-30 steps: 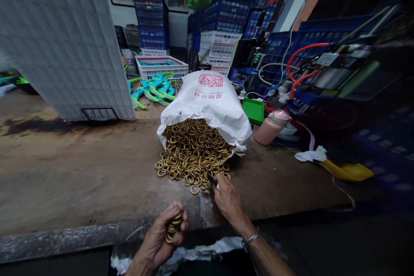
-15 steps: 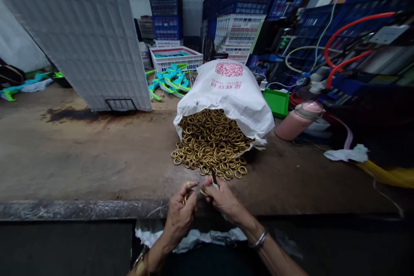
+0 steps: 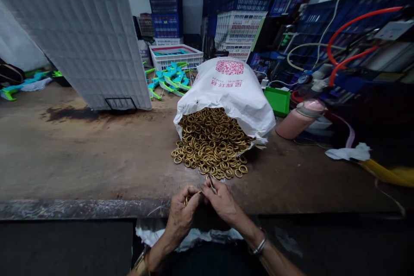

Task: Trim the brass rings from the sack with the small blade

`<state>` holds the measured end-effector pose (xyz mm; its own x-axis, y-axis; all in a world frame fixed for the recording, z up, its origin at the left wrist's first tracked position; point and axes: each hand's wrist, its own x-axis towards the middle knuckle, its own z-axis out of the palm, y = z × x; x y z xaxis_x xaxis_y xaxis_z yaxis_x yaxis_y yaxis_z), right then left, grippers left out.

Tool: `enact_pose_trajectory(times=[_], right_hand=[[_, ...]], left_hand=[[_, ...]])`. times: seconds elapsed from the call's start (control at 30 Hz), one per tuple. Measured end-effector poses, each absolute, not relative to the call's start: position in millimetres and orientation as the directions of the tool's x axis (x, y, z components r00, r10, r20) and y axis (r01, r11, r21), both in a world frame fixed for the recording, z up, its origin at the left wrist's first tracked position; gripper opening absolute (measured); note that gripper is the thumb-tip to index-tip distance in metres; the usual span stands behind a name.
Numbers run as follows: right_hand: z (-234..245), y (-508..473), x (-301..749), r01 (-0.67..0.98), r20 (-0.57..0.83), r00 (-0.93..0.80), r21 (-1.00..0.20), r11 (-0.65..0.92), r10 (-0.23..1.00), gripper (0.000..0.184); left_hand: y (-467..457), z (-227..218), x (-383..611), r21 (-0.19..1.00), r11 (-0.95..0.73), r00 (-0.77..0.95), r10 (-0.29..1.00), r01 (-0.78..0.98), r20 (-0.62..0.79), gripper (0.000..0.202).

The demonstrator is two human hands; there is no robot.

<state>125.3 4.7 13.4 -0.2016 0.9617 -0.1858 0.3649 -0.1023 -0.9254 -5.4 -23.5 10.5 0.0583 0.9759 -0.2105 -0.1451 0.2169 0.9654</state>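
Both hands have drawn closer since 0.5 s ago, fingertips now meeting above the near edge of the table (image 3: 80, 159). A small stack of brass rings (image 3: 187, 199) sits pinched in the left hand (image 3: 181, 217), just beside the right hand (image 3: 224, 203), which is closed on a thin dark tool (image 3: 211, 183) pointing toward the ring pile (image 3: 211, 146) spilling from the white bag (image 3: 231, 90). The likely risk is that a slack pinch lets rings slip off and drop past the table edge.

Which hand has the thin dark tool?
The right hand, the one with the metal bracelet; the tool sticks up from its grip. The left hand pinches brass rings instead.
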Motion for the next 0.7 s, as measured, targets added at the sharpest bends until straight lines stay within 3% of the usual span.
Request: enact_pose_trajectory(times=[0.13,0.33,0.5,0.7], right_hand=[[13,5,124,0.428,-0.181,-0.179,-0.899,-0.089,0.967,0.018],[7,7,128,0.424,-0.177,-0.21,-0.903,-0.074,0.962,0.024],[0,0,133,0.645,-0.083,-0.276,-0.755,0.12,0.957,0.013],[2,-8,131,0.802,-0.139,-0.387,-0.539,0.259,0.911,0.03]], left_hand=[[-26,11,-6,0.854,0.439,0.225,0.895,-0.279,-0.386,0.029],[-28,7,-6,0.759,0.481,0.277,0.876,-0.439,-0.395,0.03],[-28,7,-6,0.769,0.469,0.245,0.883,-0.435,-0.4,0.033],[-29,4,-7,0.825,0.426,0.208,0.904,-0.372,-0.373,0.034]])
